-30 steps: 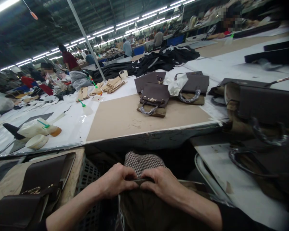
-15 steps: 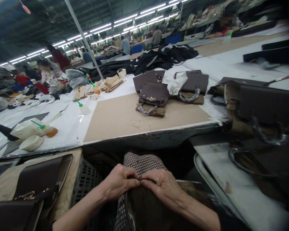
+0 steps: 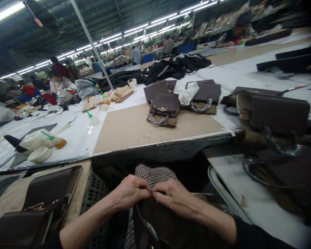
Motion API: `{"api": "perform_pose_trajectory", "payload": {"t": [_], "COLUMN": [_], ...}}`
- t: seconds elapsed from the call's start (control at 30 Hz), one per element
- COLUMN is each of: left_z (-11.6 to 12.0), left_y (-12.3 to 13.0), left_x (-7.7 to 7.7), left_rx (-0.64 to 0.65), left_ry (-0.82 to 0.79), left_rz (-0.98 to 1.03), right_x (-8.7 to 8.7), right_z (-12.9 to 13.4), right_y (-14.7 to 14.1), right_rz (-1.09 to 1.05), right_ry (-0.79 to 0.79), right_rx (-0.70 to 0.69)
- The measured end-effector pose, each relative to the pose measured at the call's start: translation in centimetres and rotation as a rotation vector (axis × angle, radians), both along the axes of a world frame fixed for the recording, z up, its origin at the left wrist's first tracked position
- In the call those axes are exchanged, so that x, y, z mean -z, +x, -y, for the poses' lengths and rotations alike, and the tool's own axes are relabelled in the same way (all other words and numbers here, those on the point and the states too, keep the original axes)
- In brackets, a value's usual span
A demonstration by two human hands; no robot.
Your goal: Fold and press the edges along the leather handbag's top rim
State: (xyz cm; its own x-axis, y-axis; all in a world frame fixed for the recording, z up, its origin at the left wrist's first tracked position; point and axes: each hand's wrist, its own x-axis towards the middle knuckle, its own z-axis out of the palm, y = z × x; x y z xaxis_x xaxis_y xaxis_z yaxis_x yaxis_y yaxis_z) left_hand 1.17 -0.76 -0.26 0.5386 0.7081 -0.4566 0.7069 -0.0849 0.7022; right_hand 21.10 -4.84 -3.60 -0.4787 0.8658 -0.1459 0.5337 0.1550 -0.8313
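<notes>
low in the head view, below the front edge of a worktable (image 3: pixel 77 143), hold a dark brown bag (image 3: pixel 181 223) by its upper edge, pinched narrowly between thumb and fingers of the left hand (image 3: pixel 130 193) and of the right hand (image 3: pixel 174 197), tips nearly meeting. see checkered cloth (image 3: pixel 155 174) just beyond. ahead, see handled bags (image 3: pixel 166 101) beside crumpled white paper (image 3: pixel 188 94).

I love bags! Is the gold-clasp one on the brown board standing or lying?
Lying down. The bag is flat, its clasp facing up and handle flopped forward.
</notes>
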Motion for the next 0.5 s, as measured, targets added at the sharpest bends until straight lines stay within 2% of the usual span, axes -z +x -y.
{"api": "perform_pose_trajectory", "payload": {"t": [0.2,0.3,0.4,0.5], "left_z": [-0.6,-0.7,-0.3,0.1], "left_y": [-1.3,-1.8,-1.9,-1.8], "left_x": [-1.5,-1.9,-2.0,-2.3], "left_rx": [-0.019,-0.067,-0.138,-0.151], "left_ry": [-0.346,-0.423,-0.443,-0.429], "left_rz": [0.11,0.171,0.191,0.178], "right_x": [-2.8,-4.3,-4.7,-4.1], "right_z": [-0.5,-0.9,-1.2,-1.4], "right_y": [1.9,2.4,2.4,1.7], "right_rz": [-0.012,-0.004,0.037,0.074], "right_ry": [-0.167,-0.254,-0.225,-0.126], "right_rx": [-0.139,-0.174,-0.226,-0.319]}}
